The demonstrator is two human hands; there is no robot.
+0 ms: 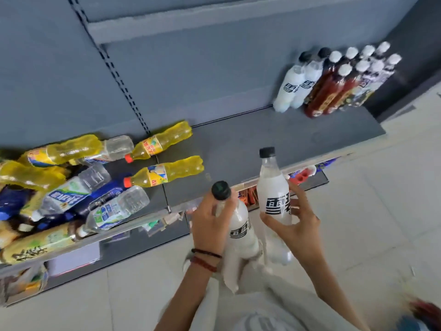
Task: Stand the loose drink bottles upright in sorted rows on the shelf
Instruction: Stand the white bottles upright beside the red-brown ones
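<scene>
My left hand (210, 220) grips a milky white bottle with a black cap (238, 225) around its neck and shoulder. My right hand (296, 223) holds a second white black-capped bottle (274, 192) by its label. Both bottles are upright in front of the grey shelf (262, 139), off its front edge. At the shelf's far right stand sorted rows: two white bottles (294, 84), dark red bottles (331, 91) and purple-labelled bottles (372, 77). A loose heap lies at the left: yellow bottles (167, 173) and clear water bottles (117, 209).
The middle of the shelf between the heap and the rows is bare. A lower shelf (315, 181) with small packets shows under the front edge. Pale floor tiles (358, 211) lie to the right. A tea bottle (35, 244) lies at the heap's front.
</scene>
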